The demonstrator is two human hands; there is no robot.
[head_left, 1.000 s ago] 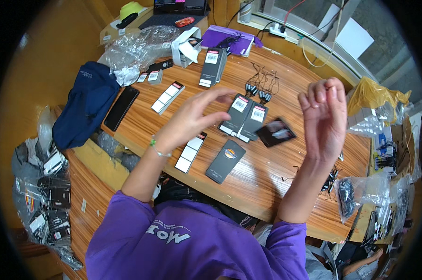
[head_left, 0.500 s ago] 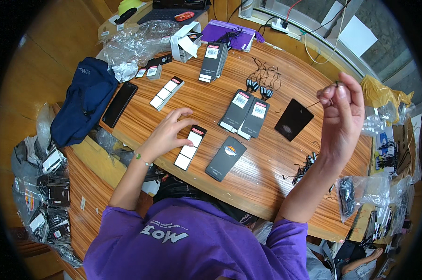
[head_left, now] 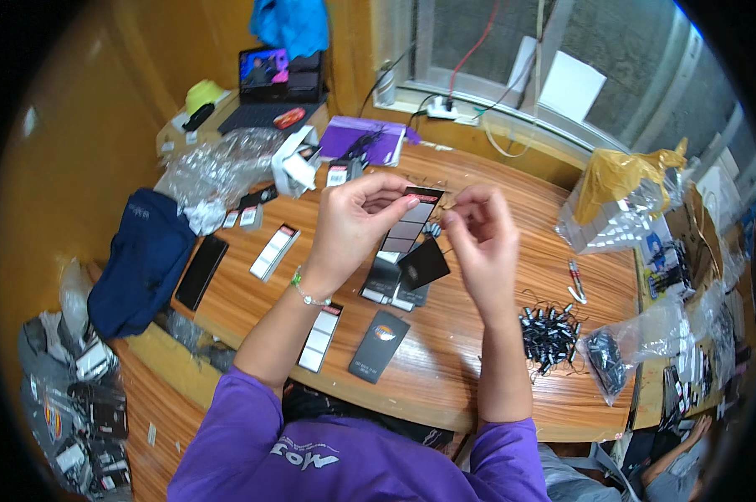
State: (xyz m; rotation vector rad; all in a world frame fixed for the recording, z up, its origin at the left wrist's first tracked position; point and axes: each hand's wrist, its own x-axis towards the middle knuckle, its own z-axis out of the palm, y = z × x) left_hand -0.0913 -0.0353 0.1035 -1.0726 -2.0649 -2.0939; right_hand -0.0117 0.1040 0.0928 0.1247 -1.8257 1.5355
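Note:
Above the middle of the table, my left hand (head_left: 360, 224) pinches a narrow label tag (head_left: 405, 230) with a black and red top and several panels. Just right of it, my right hand (head_left: 483, 244) has its fingertips closed on the thin cord of a black hang tag (head_left: 425, 265). That black tag hangs between the hands, over grey tags (head_left: 383, 274) on the table, which it partly covers. Nearer me lie a stack of white-panelled label tags (head_left: 321, 339) and a dark grey tag (head_left: 378, 345) with an oval emblem.
A pile of black cords (head_left: 550, 336) lies to the right, with a pen (head_left: 576, 281) behind it. Another label stack (head_left: 274, 252), a phone (head_left: 201, 273) and a blue cloth bag (head_left: 140, 261) are at left. Plastic bags (head_left: 223, 165) and a laptop (head_left: 279, 88) stand farther back.
My left hand has lifted a label tag off the near stack. My right hand has moved left with the black hang tag, now raised beside the label. The view has tilted up.

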